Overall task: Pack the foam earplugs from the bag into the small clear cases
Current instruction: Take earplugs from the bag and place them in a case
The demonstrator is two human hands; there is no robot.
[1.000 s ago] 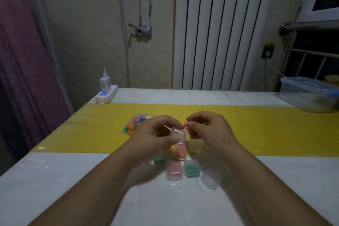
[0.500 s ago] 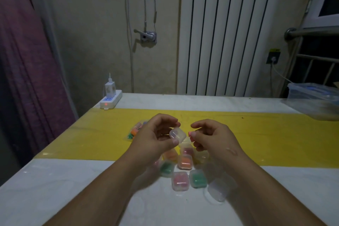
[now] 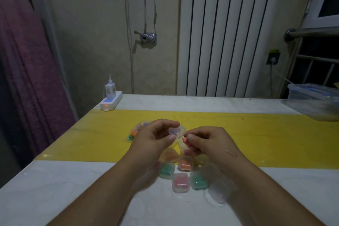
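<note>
Above the yellow strip [image 3: 275, 143], mid-table: both hands are raised and close together, a little over a cluster of small cases.
Left hand [image 3: 154, 137]: fingers curled; thumb and forefinger pinch an open clear case [image 3: 177, 131] by its edges, hollow turned toward the other hand.
Right hand [image 3: 207, 141]: fingers curled in; thumb and forefinger tips pinch a pink earplug [image 3: 185, 140]. Its end sits just beside the case rim, not inside as far as I can tell.
Bag [image 3: 136, 132]: on the yellow strip behind the left hand, mostly hidden; orange and green plugs show through it.
Filled cases: on the white table [image 3: 73, 189] under the hands, namely a pink case [image 3: 180, 182], a green case [image 3: 198, 180] and an orange case [image 3: 185, 163]. Others are too blurred to count.
Empty case [image 3: 220, 191]: beside the right forearm, apparently nothing in it.
Step (judged): feeding a plug into the held case.
Handling, earplug (judged): very light, soft foam that squashes and springs back. Take it mid-body with the fingertips, with light pressure only. Likely to roll if dropped.
Handling, case (judged): light, thin, stiff plastic, smooth and probably slippery. Grip the side walls, not the lid.
Risk (judged): the plug rebounds out before the lid snaps.
Far edge: power strip [image 3: 111, 102] on the left, lidded plastic box [image 3: 315, 101] on the right.
</note>
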